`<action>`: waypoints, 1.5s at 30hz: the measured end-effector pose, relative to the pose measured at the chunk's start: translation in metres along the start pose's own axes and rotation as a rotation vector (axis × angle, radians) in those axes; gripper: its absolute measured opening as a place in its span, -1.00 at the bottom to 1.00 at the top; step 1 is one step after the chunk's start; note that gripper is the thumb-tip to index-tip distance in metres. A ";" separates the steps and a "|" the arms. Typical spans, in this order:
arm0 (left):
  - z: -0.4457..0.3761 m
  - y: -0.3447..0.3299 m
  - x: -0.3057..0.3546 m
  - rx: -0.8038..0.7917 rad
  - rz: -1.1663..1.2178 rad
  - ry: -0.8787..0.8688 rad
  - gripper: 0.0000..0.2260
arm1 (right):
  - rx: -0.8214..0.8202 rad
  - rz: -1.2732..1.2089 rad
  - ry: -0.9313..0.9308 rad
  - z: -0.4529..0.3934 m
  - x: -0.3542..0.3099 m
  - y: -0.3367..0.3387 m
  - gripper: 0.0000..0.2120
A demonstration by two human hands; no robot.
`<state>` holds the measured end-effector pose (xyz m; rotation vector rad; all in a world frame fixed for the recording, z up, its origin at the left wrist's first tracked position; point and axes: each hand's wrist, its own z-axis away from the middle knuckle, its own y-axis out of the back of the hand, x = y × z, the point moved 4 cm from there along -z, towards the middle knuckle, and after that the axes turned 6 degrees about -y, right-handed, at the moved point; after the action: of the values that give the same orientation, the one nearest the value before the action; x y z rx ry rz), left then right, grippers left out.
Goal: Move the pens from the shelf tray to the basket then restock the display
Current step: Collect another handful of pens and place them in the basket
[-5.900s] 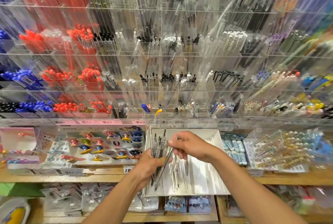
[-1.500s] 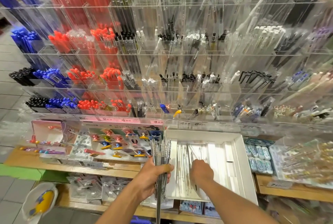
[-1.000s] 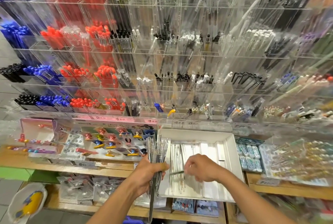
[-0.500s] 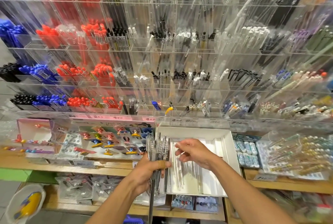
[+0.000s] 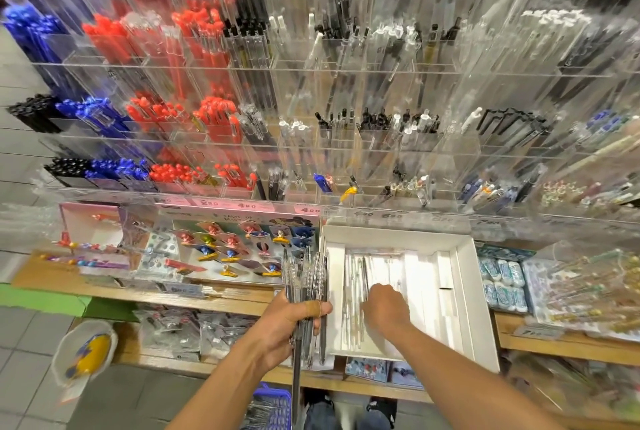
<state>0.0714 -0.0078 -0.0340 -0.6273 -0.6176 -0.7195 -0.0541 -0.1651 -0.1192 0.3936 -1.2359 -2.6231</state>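
While the left hand (image 5: 294,320) grips a pen bundle (image 5: 306,277) at centre, the right hand (image 5: 384,308), fingers hidden, grip unclear, reaches into the tray (image 5: 464,291); basket (image 5: 270,405) at bottom

The white tray (image 5: 464,291) is open from above; its right half lies bare, clear of the right hand (image 5: 384,308). The clear display rack (image 5: 346,211) overhangs the tray's far edge. The left hand (image 5: 287,322) with its pen bundle (image 5: 306,277) stands just beside the tray's left wall
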 end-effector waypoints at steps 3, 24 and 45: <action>0.004 0.002 0.000 0.006 -0.004 -0.004 -0.75 | 0.016 -0.015 -0.065 0.004 -0.004 0.002 -0.79; 0.023 0.024 -0.012 0.028 0.221 -0.003 -0.53 | -0.157 -0.720 -0.049 0.037 0.037 0.045 -0.91; 0.078 0.000 -0.063 0.217 0.414 -0.161 -0.20 | -0.424 -0.982 0.418 0.111 -0.012 0.077 -0.77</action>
<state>0.0108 0.0719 -0.0274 -0.5899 -0.6767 -0.2120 -0.0732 -0.1301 0.0102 1.6899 -0.3313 -3.1301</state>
